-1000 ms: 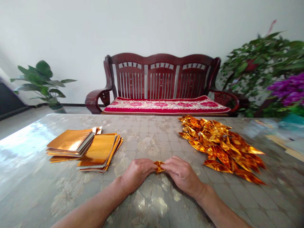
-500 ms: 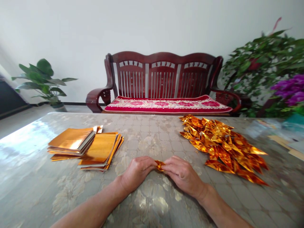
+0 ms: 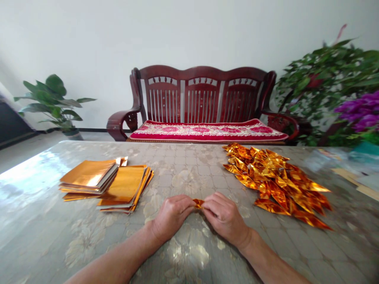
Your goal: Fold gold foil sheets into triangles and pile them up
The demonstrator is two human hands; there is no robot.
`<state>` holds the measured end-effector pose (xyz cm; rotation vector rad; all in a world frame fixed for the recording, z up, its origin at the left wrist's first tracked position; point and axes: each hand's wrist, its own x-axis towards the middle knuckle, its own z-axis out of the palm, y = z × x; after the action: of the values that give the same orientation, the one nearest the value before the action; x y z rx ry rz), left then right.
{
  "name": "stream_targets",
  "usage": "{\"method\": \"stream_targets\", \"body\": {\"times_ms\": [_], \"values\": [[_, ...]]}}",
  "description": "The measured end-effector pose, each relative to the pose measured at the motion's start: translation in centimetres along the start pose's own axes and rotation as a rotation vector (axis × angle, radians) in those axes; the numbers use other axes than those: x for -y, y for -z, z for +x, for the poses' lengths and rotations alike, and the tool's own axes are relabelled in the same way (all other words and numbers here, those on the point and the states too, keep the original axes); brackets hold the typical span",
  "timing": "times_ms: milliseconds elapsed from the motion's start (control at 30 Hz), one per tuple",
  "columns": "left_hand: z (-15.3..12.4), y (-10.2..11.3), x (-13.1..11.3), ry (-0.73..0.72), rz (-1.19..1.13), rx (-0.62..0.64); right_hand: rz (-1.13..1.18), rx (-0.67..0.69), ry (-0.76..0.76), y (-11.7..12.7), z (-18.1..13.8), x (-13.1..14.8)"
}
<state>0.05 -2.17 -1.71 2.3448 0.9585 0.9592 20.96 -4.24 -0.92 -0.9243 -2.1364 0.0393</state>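
Note:
Both hands meet low over the middle of the table [image 3: 189, 165]. My left hand [image 3: 172, 215] and my right hand [image 3: 224, 216] pinch a small folded piece of gold foil paper [image 3: 198, 203] between their fingertips; most of the piece is hidden by the fingers. To the left lie flat stacks of square gold foil sheets [image 3: 106, 183]. To the right spreads a heap of folded gold foil shapes [image 3: 276, 183] with pointed ends.
A dark red wooden bench [image 3: 204, 106] with a red cushion stands behind the table. A potted plant [image 3: 55, 102] sits on the floor at the left, and leafy plants with purple flowers [image 3: 334, 86] stand at the right. Papers lie at the table's far right edge.
The hands have closed a little more over the foil piece, so less of it shows; both stay in the same spot. The stacks and the heap have not moved.

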Motion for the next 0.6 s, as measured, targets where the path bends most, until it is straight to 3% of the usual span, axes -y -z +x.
{"method": "stream_targets", "body": {"times_ms": [167, 600], "values": [[0.13, -0.22, 0.05, 0.047, 0.008, -0.033, -0.027, 0.01, -0.029, -0.26, -0.21, 0.13], [0.12, -0.18, -0.22, -0.012, 0.032, -0.021, 0.037, -0.062, -0.055, -0.37, -0.23, 0.34]]}}
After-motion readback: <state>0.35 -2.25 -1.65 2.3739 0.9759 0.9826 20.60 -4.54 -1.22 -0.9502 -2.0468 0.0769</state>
